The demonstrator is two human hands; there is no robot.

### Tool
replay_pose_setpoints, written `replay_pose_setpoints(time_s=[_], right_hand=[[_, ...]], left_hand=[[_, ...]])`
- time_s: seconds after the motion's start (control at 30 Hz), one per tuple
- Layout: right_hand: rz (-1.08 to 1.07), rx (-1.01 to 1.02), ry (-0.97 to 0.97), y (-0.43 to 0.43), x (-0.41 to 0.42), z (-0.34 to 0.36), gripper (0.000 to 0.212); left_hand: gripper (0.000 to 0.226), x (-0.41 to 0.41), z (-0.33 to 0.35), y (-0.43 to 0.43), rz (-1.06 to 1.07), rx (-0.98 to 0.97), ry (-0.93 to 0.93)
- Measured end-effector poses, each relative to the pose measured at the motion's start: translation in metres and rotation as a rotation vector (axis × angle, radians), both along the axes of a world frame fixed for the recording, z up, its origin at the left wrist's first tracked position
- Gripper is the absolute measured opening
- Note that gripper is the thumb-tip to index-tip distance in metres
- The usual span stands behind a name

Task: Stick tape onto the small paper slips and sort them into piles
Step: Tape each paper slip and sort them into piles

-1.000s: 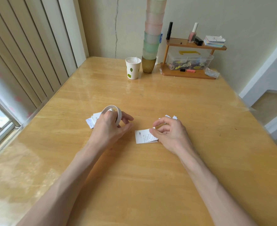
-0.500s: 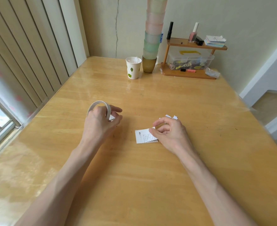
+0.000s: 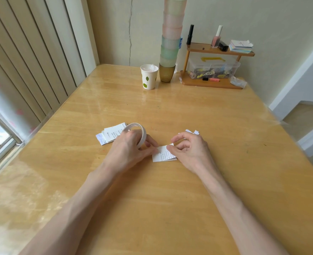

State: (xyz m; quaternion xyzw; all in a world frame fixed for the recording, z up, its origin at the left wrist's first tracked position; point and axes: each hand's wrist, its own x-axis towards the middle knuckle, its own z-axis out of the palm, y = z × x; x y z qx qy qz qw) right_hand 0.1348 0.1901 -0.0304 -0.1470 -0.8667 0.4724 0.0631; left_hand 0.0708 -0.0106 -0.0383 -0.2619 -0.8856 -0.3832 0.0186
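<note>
Grips the white tape roll [image 3: 141, 132] with the left hand [image 3: 128, 148], fingers curled round its near side, the ring standing tilted on edge. Reaches with the left fingertips to the left edge of the printed paper slip [image 3: 162, 155], which lies flat mid-table. Pinches the slip's upper right corner between thumb and forefinger of the right hand [image 3: 188, 151], with the other fingers curled. Finds a small pile of slips [image 3: 109, 135] just behind and left of the left hand, partly hidden by the roll. Shows a few white scraps [image 3: 192, 131] just beyond the right knuckles. Has a wide stretch of table [image 3: 170, 208] between the hands and its near, left and right edges. Crowds only the far edge with a paper cup [image 3: 149, 76], a tall cup stack [image 3: 171, 34] and a small wooden shelf [image 3: 216, 52], all well apart from the hands.
</note>
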Motion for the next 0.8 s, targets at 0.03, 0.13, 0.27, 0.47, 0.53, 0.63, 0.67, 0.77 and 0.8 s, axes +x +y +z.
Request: replay_pose_setpoints(time_s=[0.03,0.13,0.27,0.47,0.53,0.63,0.67,0.77,0.8], right_hand=[[0.001,0.004,0.001,-0.0001,-0.0001,0.0000,0.011],[0.002,0.009,0.006,-0.0003,-0.0005,-0.0002,0.011],[0.001,0.013,0.000,-0.0001,0.0000,0.0001,0.011],[0.015,0.046,0.025,-0.0012,0.0009,-0.0007,0.009],[0.027,0.127,0.042,-0.0033,0.0019,-0.0012,0.011],[0.040,0.329,0.070,-0.0058,0.0034,-0.0001,0.017],[0.041,0.387,0.074,-0.0053,0.0033,0.0009,0.020],[0.067,0.434,0.106,-0.0016,0.0025,-0.0003,0.030],[0.085,0.418,0.115,-0.0007,0.0020,-0.0016,0.031]], left_hand=[[0.009,-0.0001,-0.0003,0.0001,-0.003,0.001,0.005],[0.011,0.0012,-0.0010,0.0019,-0.016,0.010,0.007],[0.015,0.0010,-0.0040,0.0045,-0.017,0.015,0.010],[0.015,0.0003,-0.0070,0.0049,-0.033,0.023,0.000],[0.015,-0.0014,-0.0080,0.0047,-0.037,0.016,-0.016],[0.015,-0.0025,-0.0088,0.0047,-0.032,0.007,-0.024],[0.016,-0.0029,-0.0093,0.0048,-0.030,0.003,-0.026],[0.016,-0.0027,-0.0103,0.0051,-0.026,0.001,-0.033],[0.017,-0.0025,-0.0101,0.0050,-0.023,0.003,-0.031]])
